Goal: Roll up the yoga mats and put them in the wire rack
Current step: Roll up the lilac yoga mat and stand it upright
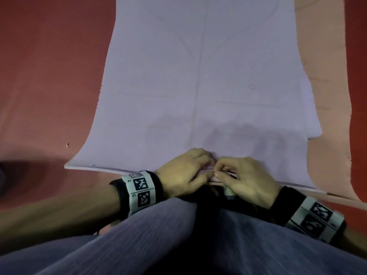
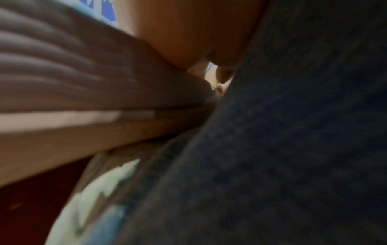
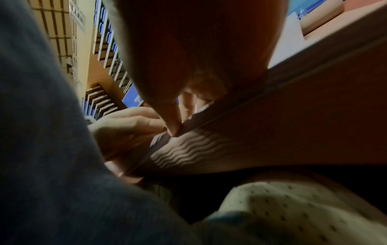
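A lavender yoga mat (image 1: 198, 76) lies unrolled on the floor and stretches away from me. It rests partly on a peach mat (image 1: 325, 96) that shows along its right side. Both hands meet at the middle of the lavender mat's near edge. My left hand (image 1: 205, 166) curls its fingers over that edge. My right hand (image 1: 219, 170) pinches the edge, which is lifted slightly. In the right wrist view the right thumb (image 3: 172, 129) presses the mat's ribbed underside (image 3: 251, 132), with the left hand (image 3: 125, 129) beside it. The left wrist view shows the ribbed mat (image 2: 62, 74) close up.
Red floor (image 1: 49, 86) surrounds the mats on the left and far right. My knees in blue jeans (image 1: 178, 235) fill the foreground just behind the hands. A pale perforated shoe (image 3: 293, 207) sits under the mat's edge. Blurred railings (image 3: 104, 49) stand in the background.
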The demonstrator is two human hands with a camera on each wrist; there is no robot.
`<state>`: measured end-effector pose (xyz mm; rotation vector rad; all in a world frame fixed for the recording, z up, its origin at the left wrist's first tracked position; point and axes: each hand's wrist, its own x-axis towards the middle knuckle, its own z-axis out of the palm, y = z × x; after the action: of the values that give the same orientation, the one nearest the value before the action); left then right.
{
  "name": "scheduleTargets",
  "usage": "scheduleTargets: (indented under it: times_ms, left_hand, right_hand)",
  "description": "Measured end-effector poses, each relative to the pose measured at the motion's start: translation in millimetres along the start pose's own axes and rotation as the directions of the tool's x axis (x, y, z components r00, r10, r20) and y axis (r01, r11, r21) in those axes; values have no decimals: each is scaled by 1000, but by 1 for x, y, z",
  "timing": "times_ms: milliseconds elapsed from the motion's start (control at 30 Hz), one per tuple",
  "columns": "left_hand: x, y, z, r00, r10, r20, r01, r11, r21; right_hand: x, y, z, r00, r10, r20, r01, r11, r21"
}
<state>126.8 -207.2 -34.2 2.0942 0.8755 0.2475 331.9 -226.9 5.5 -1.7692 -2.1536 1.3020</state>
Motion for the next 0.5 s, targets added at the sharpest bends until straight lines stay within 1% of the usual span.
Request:
scheduleTargets:
  times_ms: [33, 67, 167, 233, 300, 367, 433, 500]
  left_hand:
    - [-2, 0, 0, 998, -9, -59, 8, 1000, -24]
    - [-4, 1, 1, 995, -37, -91, 34, 999, -30]
    - [-5, -2, 9, 984, -155, -89, 151, 987, -56]
    - [-5, -6, 11, 978, -184, -96, 181, 983, -39]
    - [-3, -8, 8, 985, -139, -100, 144, 989, 43]
    - [-2, -9, 5, 995, -46, -87, 64, 976, 207]
    - [-1, -10, 4, 997, 48, -67, -19, 921, 388]
    - [-2, -10, 5, 991, 131, -5, -110, 850, 515]
  right_hand:
    - [4, 2, 0, 1000, 11, 10, -11, 1000, -19]
    - [8, 3, -1, 999, 20, 26, -19, 999, -35]
    - [15, 2, 0, 998, 38, 48, -34, 997, -74]
    - [15, 0, 5, 999, 34, 21, -32, 995, -97]
    - [15, -2, 9, 1000, 9, -28, -14, 988, -156]
    - [13, -4, 15, 999, -2, -48, -11, 965, -262]
    - [13, -3, 20, 999, -26, -36, 12, 938, -346]
    - [10, -5, 23, 993, -106, -50, 79, 922, -378]
